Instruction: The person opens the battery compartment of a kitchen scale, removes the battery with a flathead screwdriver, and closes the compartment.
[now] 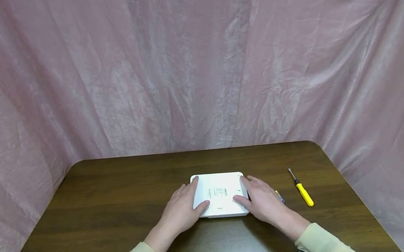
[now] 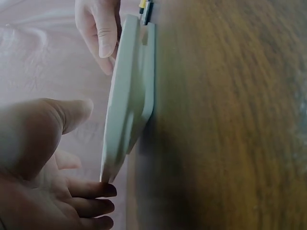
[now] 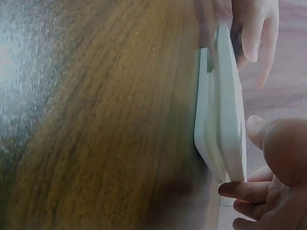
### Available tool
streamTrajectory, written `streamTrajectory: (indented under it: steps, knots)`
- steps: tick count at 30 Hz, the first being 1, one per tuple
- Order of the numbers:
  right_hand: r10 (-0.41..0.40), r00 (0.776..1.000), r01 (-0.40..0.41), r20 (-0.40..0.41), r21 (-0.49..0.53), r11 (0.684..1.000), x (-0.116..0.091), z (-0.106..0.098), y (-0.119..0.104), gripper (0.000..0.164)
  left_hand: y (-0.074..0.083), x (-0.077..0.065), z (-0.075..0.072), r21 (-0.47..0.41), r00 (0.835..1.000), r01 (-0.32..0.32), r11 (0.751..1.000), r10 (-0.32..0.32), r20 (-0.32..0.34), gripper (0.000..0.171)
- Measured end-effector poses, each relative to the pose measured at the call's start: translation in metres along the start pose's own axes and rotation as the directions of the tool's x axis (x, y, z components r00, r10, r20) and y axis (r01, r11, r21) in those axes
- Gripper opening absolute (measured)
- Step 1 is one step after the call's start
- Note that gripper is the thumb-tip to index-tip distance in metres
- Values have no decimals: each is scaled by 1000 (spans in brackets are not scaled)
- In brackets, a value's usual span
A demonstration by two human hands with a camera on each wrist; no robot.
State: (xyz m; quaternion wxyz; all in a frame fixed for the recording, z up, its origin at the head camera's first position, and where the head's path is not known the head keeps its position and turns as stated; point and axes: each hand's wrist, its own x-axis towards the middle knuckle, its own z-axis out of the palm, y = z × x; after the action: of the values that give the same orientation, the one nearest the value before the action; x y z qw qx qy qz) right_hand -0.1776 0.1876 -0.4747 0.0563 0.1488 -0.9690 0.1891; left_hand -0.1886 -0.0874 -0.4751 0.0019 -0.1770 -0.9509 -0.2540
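Note:
A flat white plastic box (image 1: pixel 218 193) with rounded corners lies on the brown table, its printed label facing up. In both wrist views its side shows a broad upper part over a stepped lower part. My left hand (image 1: pixel 183 208) is at its left side, the thumb over the top face. My right hand (image 1: pixel 265 199) mirrors it at the right side. The left fingers (image 2: pixel 91 189) are extended and meet the box's edge near a corner, the thumb standing off its face. Extended right fingers (image 3: pixel 247 191) likewise touch the opposite edge, the thumb slightly apart from the face.
A screwdriver (image 1: pixel 302 191) with a yellow handle lies on the table (image 1: pixel 118 201) to the right. Beside my right hand a small blue and yellow thing (image 1: pixel 279 196) shows, partly hidden by that hand. Pink curtains (image 1: pixel 175 59) hang behind the table's far edge.

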Motion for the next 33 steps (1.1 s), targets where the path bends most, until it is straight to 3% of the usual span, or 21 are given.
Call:
streamTrajectory:
  steps: [16, 33]
  knots:
    - [-1, 989, 8, -149, 45, 999, 1, -13, -10, 83, 13, 0, -21, 23, 986, -90, 996, 92, -142, 90]
    - [-28, 958, 45, -285, 55, 997, 5, -21, -15, 78, 14, -2, -30, -1, 965, -120, 993, 117, -236, 94]
